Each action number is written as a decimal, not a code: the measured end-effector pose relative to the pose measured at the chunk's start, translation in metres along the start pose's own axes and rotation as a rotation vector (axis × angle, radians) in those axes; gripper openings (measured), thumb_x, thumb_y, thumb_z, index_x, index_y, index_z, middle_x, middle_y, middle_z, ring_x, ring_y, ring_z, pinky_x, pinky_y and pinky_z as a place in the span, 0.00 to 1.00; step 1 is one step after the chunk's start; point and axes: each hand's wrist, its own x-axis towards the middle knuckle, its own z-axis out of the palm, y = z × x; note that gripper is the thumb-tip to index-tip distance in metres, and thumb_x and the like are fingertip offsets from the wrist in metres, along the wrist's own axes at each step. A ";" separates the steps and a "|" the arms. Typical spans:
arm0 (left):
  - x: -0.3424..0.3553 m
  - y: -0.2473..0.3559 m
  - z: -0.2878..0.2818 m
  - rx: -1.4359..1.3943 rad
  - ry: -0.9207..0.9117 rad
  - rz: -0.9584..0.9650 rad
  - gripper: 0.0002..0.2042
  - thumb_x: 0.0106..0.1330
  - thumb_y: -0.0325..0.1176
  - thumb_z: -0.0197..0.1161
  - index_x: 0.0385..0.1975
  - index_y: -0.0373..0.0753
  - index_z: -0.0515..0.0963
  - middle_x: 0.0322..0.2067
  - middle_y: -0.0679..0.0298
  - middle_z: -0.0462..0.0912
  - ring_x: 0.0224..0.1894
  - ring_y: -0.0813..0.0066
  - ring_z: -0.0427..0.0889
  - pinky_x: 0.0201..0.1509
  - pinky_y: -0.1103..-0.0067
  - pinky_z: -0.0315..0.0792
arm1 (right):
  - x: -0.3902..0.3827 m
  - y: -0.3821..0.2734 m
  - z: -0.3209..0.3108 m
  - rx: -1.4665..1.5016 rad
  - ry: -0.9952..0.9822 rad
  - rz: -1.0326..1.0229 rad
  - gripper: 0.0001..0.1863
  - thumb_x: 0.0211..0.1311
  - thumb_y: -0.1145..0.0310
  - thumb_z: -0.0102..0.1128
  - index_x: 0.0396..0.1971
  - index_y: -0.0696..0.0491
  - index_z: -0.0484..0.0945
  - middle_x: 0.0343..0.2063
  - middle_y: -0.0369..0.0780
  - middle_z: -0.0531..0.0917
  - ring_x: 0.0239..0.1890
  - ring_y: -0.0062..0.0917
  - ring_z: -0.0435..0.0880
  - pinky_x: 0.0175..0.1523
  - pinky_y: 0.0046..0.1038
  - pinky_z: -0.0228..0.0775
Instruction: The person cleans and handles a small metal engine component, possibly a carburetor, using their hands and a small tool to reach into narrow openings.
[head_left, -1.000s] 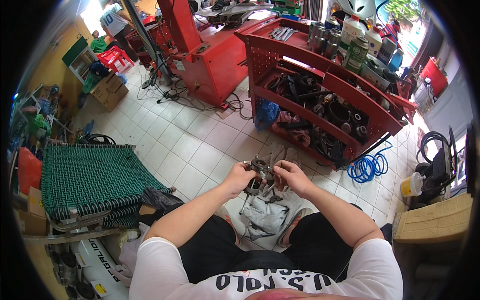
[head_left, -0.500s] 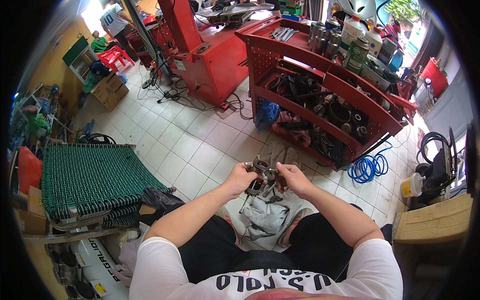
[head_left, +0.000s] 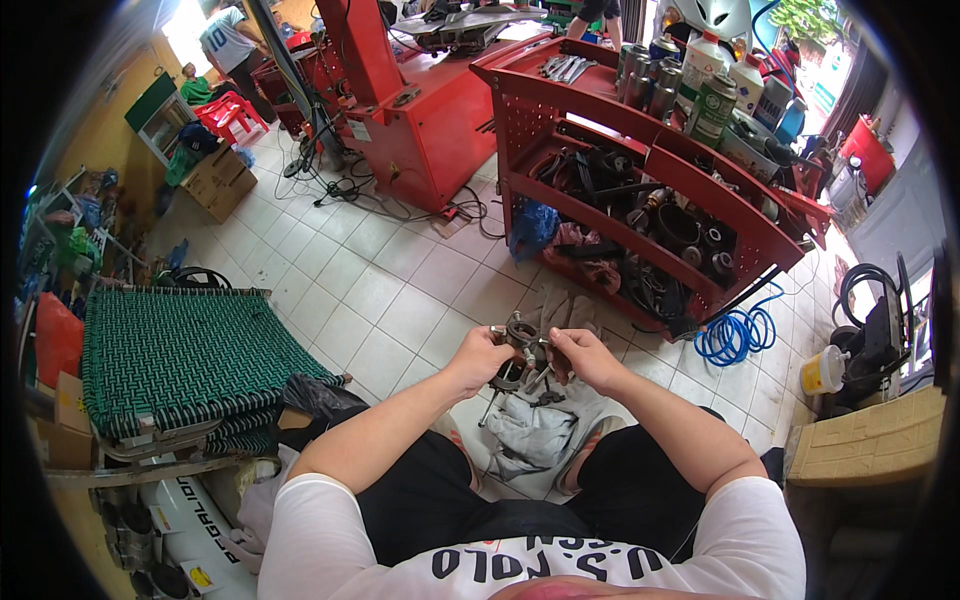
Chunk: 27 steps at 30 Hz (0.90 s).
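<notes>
In front of my knees, both hands hold a small dark metal part [head_left: 520, 331] with round, ring-like openings. My left hand [head_left: 480, 361] is closed around its left side, thumb on top. On the right side, the thumb and fingers of my right hand [head_left: 585, 360] pinch a small projecting piece of it; the fingertips underneath are partly hidden. Below the part, a crumpled grey cloth [head_left: 528, 434] lies on the floor between my feet. Small dark pieces and a thin rod show near the cloth, too small to name.
A red tool cart [head_left: 640, 215] with cans, wrenches and parts stands ahead right, a coiled blue hose [head_left: 737, 335] beside it. At left is a green woven folding bed [head_left: 190, 355]. Farther off stand a red machine [head_left: 415, 150], a cardboard box [head_left: 218, 183] and other people.
My right hand has shifted very slightly on the metal part. Another person's legs have come into view behind the cart.
</notes>
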 end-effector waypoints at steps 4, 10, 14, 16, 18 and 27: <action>-0.003 0.007 0.007 -0.040 0.026 0.008 0.10 0.61 0.18 0.57 0.41 0.30 0.82 0.34 0.59 0.87 0.34 0.72 0.87 0.41 0.77 0.81 | 0.000 -0.002 0.000 0.030 0.029 0.035 0.24 0.80 0.49 0.43 0.35 0.54 0.75 0.21 0.35 0.78 0.20 0.18 0.77 0.28 0.23 0.69; -0.011 0.022 0.006 0.067 -0.275 -0.357 0.10 0.68 0.25 0.60 0.47 0.32 0.79 0.39 0.61 0.86 0.35 0.68 0.89 0.37 0.77 0.81 | 0.004 0.000 -0.011 0.073 0.017 0.193 0.22 0.78 0.49 0.48 0.38 0.54 0.76 0.25 0.36 0.80 0.21 0.21 0.80 0.29 0.26 0.73; -0.012 0.014 0.003 0.150 -0.501 -0.430 0.13 0.71 0.33 0.65 0.51 0.36 0.78 0.47 0.66 0.84 0.38 0.71 0.89 0.33 0.81 0.78 | 0.001 0.002 -0.004 0.055 -0.094 0.351 0.20 0.77 0.50 0.51 0.42 0.53 0.75 0.26 0.36 0.80 0.24 0.23 0.82 0.33 0.27 0.77; -0.014 0.013 0.000 0.148 -0.527 -0.403 0.14 0.71 0.34 0.64 0.52 0.37 0.78 0.47 0.66 0.84 0.37 0.71 0.89 0.33 0.80 0.78 | 0.001 0.002 0.000 0.048 -0.089 0.368 0.19 0.77 0.51 0.52 0.42 0.53 0.75 0.26 0.36 0.81 0.24 0.23 0.82 0.33 0.28 0.77; -0.015 0.015 -0.003 0.147 -0.554 -0.375 0.14 0.72 0.34 0.63 0.53 0.37 0.78 0.46 0.65 0.84 0.36 0.71 0.89 0.33 0.80 0.78 | 0.001 0.002 0.001 0.040 -0.082 0.384 0.18 0.76 0.51 0.52 0.42 0.53 0.75 0.26 0.36 0.81 0.25 0.23 0.82 0.34 0.29 0.77; -0.007 0.019 0.008 0.209 -0.377 -0.155 0.15 0.75 0.43 0.61 0.45 0.36 0.78 0.36 0.60 0.85 0.27 0.68 0.88 0.30 0.75 0.81 | 0.008 0.012 -0.018 0.321 -0.234 0.301 0.17 0.74 0.52 0.57 0.41 0.53 0.76 0.26 0.36 0.82 0.27 0.25 0.83 0.37 0.32 0.77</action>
